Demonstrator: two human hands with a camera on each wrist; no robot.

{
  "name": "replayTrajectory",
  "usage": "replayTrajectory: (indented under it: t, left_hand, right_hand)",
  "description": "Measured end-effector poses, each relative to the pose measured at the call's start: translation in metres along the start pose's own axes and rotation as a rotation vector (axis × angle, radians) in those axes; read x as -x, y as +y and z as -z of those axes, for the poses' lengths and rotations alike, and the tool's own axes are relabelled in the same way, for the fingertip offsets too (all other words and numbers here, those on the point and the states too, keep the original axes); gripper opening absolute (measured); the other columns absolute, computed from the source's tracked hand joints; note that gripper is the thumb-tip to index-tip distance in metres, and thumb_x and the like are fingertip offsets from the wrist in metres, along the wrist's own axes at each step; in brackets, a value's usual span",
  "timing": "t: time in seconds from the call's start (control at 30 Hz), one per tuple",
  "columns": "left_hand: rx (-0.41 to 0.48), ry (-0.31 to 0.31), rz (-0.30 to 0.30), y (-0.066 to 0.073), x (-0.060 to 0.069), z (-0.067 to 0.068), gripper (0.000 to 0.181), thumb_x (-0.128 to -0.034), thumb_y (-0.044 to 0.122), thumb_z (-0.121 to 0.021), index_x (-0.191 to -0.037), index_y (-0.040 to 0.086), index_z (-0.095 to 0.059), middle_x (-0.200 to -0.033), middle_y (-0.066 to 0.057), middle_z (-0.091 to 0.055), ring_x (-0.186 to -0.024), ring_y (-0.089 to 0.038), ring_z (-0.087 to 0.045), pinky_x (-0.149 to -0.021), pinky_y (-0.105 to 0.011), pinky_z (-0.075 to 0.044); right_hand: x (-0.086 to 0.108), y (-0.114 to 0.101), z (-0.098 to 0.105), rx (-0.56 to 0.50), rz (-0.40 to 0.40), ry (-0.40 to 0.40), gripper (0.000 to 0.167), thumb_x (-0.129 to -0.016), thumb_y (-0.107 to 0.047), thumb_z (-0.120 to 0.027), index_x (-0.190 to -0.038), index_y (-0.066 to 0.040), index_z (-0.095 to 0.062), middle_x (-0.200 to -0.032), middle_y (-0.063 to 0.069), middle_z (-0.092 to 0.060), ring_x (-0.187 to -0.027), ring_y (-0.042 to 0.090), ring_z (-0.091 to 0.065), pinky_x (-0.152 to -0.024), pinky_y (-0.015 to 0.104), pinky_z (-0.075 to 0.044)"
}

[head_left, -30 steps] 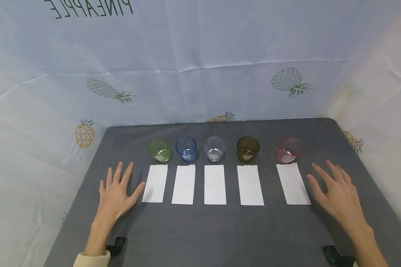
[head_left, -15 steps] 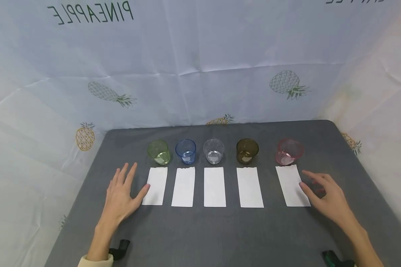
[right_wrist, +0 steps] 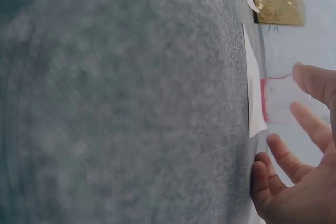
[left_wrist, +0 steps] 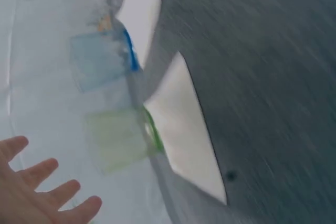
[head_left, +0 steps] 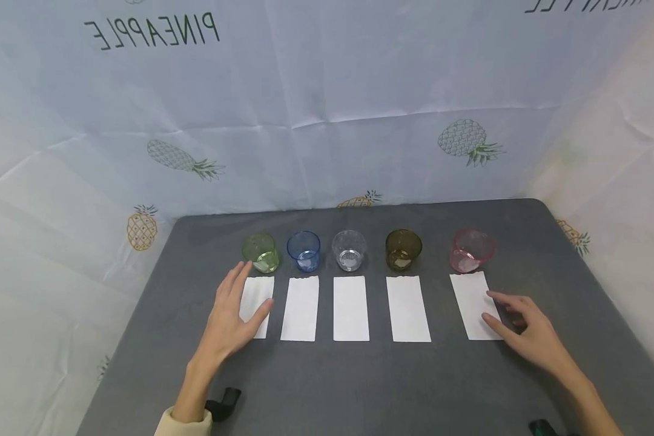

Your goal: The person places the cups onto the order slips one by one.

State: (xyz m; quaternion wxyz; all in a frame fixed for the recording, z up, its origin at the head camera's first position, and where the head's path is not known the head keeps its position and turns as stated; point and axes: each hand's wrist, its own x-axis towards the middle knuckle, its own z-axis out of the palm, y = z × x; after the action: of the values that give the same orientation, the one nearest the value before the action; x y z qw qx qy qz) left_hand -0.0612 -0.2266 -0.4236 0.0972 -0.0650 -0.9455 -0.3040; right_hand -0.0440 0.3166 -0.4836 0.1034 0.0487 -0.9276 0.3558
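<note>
My left hand (head_left: 230,321), fingers spread, hovers over the leftmost white paper (head_left: 258,298), just in front of the green glass (head_left: 261,253). It holds nothing, and in the left wrist view its fingers (left_wrist: 39,174) show at the lower left. At the right end, my right hand (head_left: 531,333) is beside the rightmost paper (head_left: 471,306), thumb and forefinger apart over its edge, holding nothing. Behind that paper stands the pink glass (head_left: 472,250). In the right wrist view, the right hand's fingers (right_wrist: 294,150) are loosely bent near the paper (right_wrist: 254,90).
Between the end glasses stand a blue glass (head_left: 304,251), a clear glass (head_left: 349,250) and a brown glass (head_left: 403,249), each behind a white paper strip. A white curtain (head_left: 316,151) with pineapple prints hangs behind the grey table (head_left: 327,387).
My left hand has moved right and now covers part of the leftmost paper. My right hand has moved left to the rightmost paper, its fingers more bent. The head view has tilted slightly up.
</note>
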Motion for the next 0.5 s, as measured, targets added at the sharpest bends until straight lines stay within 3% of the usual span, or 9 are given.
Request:
replayTrajectory:
  t: [0.3,0.5]
  left_hand:
    - [0.188,-0.031,-0.063,0.033,-0.024,-0.022,0.084,-0.0901,0.033,-0.074,-0.161,0.013,-0.032,-0.166,-0.013,-0.033,-0.155,-0.037,-0.028,-0.118,-0.07,-0.029]
    - [0.27,-0.065,-0.115,0.054,-0.039,-0.036,0.084,-0.0908,0.033,-0.074,-0.161,0.015,-0.031,-0.166,-0.011,-0.033,-0.155,-0.034,-0.031,-0.121,-0.065,-0.031]
  right_hand:
    - [0.003,0.011,0.0,-0.034,-0.051,-0.078,0.053,-0.084,-0.018,-0.085,-0.133,-0.007,-0.066,-0.117,-0.001,-0.057,-0.103,-0.017,-0.037,-0.072,0.01,-0.035]
    - [0.002,0.013,0.0,-0.039,-0.046,-0.117,0.058,-0.083,-0.018,-0.086,-0.135,-0.006,-0.064,-0.12,0.009,-0.057,-0.1,-0.012,-0.035,-0.072,0.014,-0.032]
